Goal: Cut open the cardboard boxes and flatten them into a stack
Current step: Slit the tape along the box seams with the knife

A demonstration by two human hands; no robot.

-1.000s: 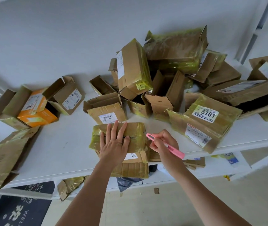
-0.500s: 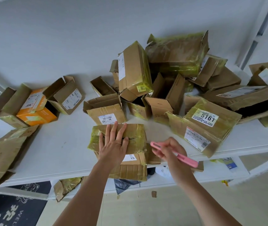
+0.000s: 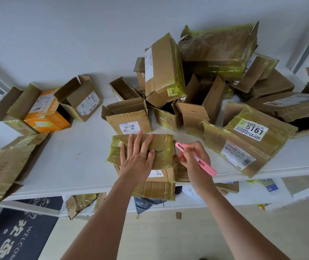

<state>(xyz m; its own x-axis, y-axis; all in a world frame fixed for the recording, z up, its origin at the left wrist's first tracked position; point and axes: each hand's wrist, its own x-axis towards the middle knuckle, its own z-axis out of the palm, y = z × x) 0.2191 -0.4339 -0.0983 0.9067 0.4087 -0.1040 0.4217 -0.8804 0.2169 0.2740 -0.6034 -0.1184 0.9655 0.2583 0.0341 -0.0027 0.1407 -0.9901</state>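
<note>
At the near edge of the white tabletop (image 3: 71,158), the taped box (image 3: 161,147) lies under the left hand (image 3: 137,159), fingers straight and spread. Just right, the right hand (image 3: 194,158) grips a pink cutter (image 3: 197,159).

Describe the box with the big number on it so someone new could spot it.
On the white table, go to the right of the right hand. The taped box there lies tilted; its white label alone reads 5161.
</note>
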